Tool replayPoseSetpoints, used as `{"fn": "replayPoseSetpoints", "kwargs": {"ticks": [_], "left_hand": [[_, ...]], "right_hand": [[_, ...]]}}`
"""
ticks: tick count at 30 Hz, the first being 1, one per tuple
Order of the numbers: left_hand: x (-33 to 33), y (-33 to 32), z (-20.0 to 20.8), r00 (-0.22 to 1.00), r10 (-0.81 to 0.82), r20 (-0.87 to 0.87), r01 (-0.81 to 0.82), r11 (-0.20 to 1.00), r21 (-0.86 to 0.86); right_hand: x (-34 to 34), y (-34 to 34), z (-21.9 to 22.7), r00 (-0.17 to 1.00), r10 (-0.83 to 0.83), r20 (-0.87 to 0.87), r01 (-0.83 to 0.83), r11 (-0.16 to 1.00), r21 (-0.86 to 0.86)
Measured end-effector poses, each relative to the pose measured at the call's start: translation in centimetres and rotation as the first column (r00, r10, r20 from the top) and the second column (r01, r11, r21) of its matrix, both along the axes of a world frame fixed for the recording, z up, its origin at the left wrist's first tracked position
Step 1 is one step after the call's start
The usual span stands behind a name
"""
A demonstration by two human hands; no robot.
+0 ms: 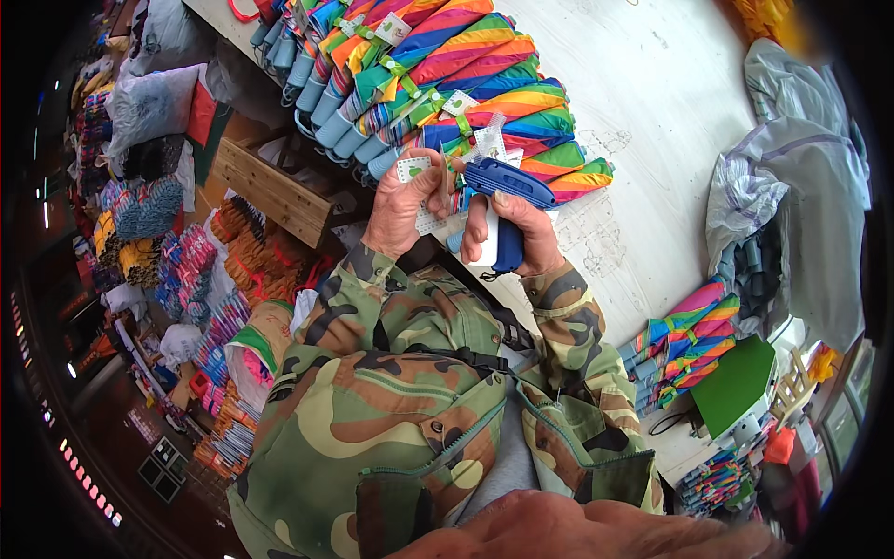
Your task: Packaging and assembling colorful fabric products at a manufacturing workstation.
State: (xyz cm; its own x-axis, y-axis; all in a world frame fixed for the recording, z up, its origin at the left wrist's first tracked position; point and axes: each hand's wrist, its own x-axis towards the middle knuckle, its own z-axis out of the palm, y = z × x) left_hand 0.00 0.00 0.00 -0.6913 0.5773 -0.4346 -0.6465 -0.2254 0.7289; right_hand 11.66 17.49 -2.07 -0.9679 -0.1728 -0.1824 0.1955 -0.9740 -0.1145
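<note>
A blue tagging gun [509, 184] with a white part at its grip is held in my right hand [526, 228], its front end pointing left. My left hand [400, 203] pinches small white card tags [414, 169] with a green print; the tags partly hide behind the fingers. Both hands are close together, above the near edge of a row of folded rainbow umbrellas [503, 102]. These have light blue handles [321, 116] toward the left, green straps, and similar white tags [459, 102] on several of them. Whether the gun's tip touches a tag I cannot make out.
The umbrellas lie on a white tabletop [643, 112] with faint line drawings. At right are a translucent plastic bag [778, 196], more rainbow umbrellas [689, 340] and a green board [736, 384]. A wooden box [270, 194] and many bundled umbrellas [261, 252] stand at left.
</note>
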Motion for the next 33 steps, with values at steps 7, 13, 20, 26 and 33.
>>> {"fn": "replayPoseSetpoints", "kwargs": {"ticks": [7, 13, 20, 26, 33], "left_hand": [[-2.7, 3.4, -2.6, 0.989, -0.065, 0.134, 0.057, 0.997, 0.061], [-4.1, 2.7, -4.3, 0.971, -0.107, 0.213, 0.09, 0.992, 0.085], [-4.5, 2.6, -4.4, 0.955, -0.068, 0.287, 0.031, 0.991, 0.132], [-4.9, 2.8, -2.9, 0.965, -0.142, 0.221, 0.131, 0.989, 0.062], [-7.2, 1.9, -0.4, 0.962, -0.04, -0.27, -0.1, 0.869, -0.484]], "right_hand": [[-3.2, 2.8, -1.0, 0.999, 0.039, 0.026, -0.043, 0.984, 0.174], [-4.8, 2.9, -0.1, 0.996, 0.024, 0.081, -0.038, 0.985, 0.17], [-5.8, 2.9, -0.6, 0.993, 0.054, 0.107, -0.076, 0.975, 0.211], [-6.7, 2.4, -1.4, 0.99, 0.088, 0.108, -0.104, 0.982, 0.155], [-8.9, 2.7, -2.4, 0.99, 0.118, 0.082, -0.136, 0.956, 0.261]]}}
